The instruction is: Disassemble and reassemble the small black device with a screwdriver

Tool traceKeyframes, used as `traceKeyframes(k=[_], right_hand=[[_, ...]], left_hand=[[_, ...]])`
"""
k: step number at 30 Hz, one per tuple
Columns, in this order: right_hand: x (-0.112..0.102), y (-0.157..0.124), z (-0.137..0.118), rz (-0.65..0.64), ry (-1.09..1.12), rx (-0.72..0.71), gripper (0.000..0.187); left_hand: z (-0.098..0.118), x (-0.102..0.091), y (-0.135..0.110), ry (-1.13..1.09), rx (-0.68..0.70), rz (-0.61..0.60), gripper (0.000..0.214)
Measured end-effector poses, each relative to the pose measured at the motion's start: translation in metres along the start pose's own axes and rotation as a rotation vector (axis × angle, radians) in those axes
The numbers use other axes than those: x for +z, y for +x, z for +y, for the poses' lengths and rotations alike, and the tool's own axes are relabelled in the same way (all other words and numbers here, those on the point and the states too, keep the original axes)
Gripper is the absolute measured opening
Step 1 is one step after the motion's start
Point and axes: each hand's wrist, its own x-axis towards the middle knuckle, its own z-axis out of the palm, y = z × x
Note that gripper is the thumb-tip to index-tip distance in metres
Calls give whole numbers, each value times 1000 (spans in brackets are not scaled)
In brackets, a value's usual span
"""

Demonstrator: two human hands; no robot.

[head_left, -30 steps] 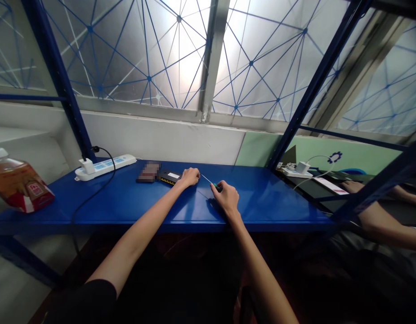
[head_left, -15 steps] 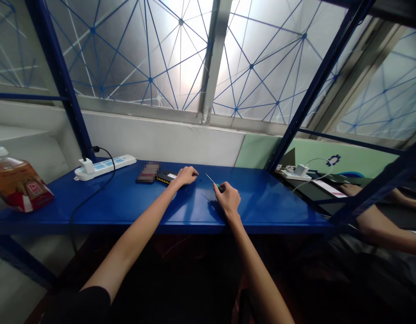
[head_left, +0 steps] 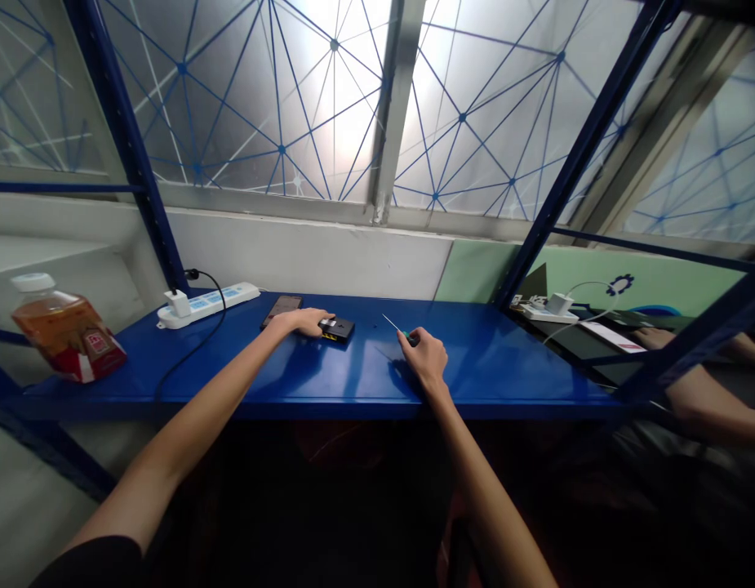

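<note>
My left hand (head_left: 311, 321) is closed over the left end of a small black router (head_left: 340, 329) with a row of yellow ports on its front side. The thumb and part of the grip are hidden. In my right hand (head_left: 427, 354) is a screwdriver (head_left: 393, 323) with a thin metal shaft and a dark green and black handle. Its tip points up and to the left, above the blue table (head_left: 468, 359) and apart from the router. A tiny dark piece (head_left: 375, 326) lies on the table between the router and the screwdriver.
A phone (head_left: 282, 309) lies behind my left wrist. Farther left are a white power strip (head_left: 209, 304) with a black cable (head_left: 197, 351) and a bottle of orange drink (head_left: 68, 331). Beyond the right-hand frame post, another person's arm (head_left: 711, 400) rests near a dark screen (head_left: 603, 367).
My left hand has moved left onto the router, which now sits farther right and is turned a little. My right hand keeps the screwdriver in about the same place. The view has shifted slightly.
</note>
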Motion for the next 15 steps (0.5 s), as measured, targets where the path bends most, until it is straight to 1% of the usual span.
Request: traceKeyframes(k=[2,4,7,10,11,13,15], right_hand=[[-1,0,0,-1,-1,1,35],[-1,0,0,-2,2,0,35],[-1,0,0,-1,18,-9,35],[0,0,0,-11,27,-30,37],[0,0,0,-17,25,-37,37],[1,0,0,-25,16,-41,36],[1,0,0,-30,11,-46,36]], left_hand=[[3,-6,0,20,-9,-62,68],[5,-12,-1,21,-44,-99,63],[6,-13,-7,51,-94,-93,53],[10,-4,-15,133,-106,-8,39],[12,0,-18,161,-113,34,39],[20,10,-22,228,-145,139,47],[29,15,-25,324,-217,218,56]])
